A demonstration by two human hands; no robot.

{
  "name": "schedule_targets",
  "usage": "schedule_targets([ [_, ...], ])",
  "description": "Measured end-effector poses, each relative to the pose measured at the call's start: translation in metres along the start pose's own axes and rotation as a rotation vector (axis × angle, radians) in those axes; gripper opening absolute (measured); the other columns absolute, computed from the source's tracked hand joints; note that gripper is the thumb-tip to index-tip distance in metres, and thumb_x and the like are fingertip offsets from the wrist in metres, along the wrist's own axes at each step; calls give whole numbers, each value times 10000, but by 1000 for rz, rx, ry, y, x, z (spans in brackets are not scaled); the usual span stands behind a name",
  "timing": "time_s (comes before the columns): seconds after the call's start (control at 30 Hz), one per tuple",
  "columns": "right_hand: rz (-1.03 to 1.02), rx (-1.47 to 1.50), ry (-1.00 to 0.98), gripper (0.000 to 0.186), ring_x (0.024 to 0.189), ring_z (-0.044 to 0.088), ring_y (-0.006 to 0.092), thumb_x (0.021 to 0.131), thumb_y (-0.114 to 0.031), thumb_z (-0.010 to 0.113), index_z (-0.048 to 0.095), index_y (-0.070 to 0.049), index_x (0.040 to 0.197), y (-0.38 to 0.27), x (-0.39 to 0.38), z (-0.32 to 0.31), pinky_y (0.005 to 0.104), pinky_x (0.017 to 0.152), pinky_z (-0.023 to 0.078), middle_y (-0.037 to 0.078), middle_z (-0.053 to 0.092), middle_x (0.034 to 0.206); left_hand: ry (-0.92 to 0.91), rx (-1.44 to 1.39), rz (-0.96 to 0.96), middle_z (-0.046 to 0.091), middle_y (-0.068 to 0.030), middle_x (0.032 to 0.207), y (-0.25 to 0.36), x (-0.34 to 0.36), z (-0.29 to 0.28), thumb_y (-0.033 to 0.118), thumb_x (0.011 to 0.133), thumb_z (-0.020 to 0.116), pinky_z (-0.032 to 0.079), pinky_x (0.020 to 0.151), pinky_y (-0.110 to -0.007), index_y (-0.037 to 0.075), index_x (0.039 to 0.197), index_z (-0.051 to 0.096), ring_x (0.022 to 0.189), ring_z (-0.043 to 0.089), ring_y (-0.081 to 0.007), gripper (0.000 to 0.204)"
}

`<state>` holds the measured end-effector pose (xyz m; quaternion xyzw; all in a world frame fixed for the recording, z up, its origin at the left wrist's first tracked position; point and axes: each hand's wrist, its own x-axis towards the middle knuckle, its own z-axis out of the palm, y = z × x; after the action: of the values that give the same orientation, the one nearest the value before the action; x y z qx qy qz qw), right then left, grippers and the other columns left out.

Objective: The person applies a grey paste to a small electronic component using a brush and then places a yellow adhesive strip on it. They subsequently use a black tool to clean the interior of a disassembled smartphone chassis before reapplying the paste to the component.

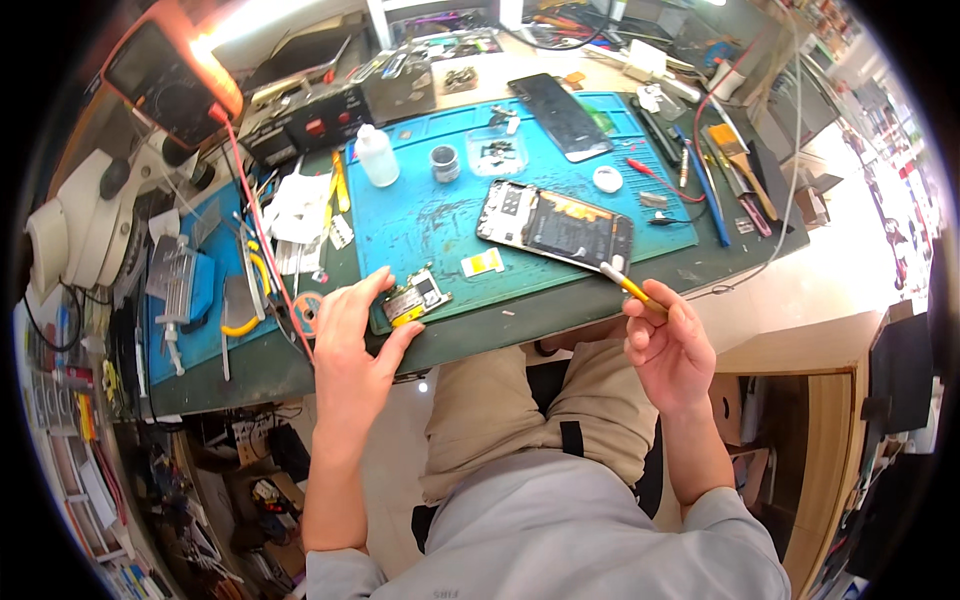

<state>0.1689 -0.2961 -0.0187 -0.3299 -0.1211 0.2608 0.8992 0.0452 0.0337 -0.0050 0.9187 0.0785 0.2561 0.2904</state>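
Note:
My left hand (352,335) is at the mat's near left edge, thumb and forefinger spanning a small phone circuit board (428,292) with yellow tape on it. The fingertips rest against its edges. Between the fingers of my right hand (672,345) is a slim yellow tool (634,287) with a pale tip; its exact kind is unclear. That tip points toward the lower right corner of an opened phone body (560,228), which lies on the blue work mat (410,225). A small yellow-and-white piece (482,262) lies between the circuit board and the phone body.
Farther back stand a white bottle (377,155), a small jar (445,163) and a clear parts tray (497,152). A dark phone screen (562,117) lies behind them. Brushes and tweezers line the right; an orange multimeter (170,70) and a microscope (75,220) occupy the left.

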Motion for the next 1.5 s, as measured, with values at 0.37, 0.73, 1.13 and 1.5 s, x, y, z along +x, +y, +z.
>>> schedule_targets([
  [0.37, -223, -876, 320, 317, 752, 547, 63, 1025, -120, 634, 645, 9, 1315, -61, 41, -13, 226, 677, 464, 25, 632, 989, -9, -19, -51, 711, -87, 1229, 8, 0, -1, 44, 793, 857, 495, 943, -404, 46, 1363, 636, 1131, 612, -285, 612],
  [0.73, -702, -1719, 501, 227, 819, 687, 279, 908, -218, 720, 782, -57, 1057, -51, 202, -31, 402, 790, 542, 112, 714, 908, -13, -15, -55, 716, -82, 1266, 10, 1, -4, 29, 800, 836, 482, 921, -367, 58, 1393, 617, 1151, 625, -241, 633],
  [1.13, -239, -2116, 417, 277, 1062, 722, 345, 908, -295, 706, 802, -105, 1086, -71, 249, -30, 454, 951, 556, 174, 768, 1072, -8, -53, -19, 720, -70, 1223, 2, 1, -4, 20, 790, 845, 499, 903, -377, 68, 1368, 631, 1116, 633, -248, 618],
  [1.5, -513, -1928, -737, 160, 959, 634, 286, 878, -188, 768, 695, -62, 945, 28, 137, 82, 409, 826, 549, 91, 619, 973, 81, -195, -62, 688, -97, 1246, 3, -4, -5, -36, 793, 832, 536, 877, -327, 23, 1402, 607, 1054, 663, -182, 653],
])
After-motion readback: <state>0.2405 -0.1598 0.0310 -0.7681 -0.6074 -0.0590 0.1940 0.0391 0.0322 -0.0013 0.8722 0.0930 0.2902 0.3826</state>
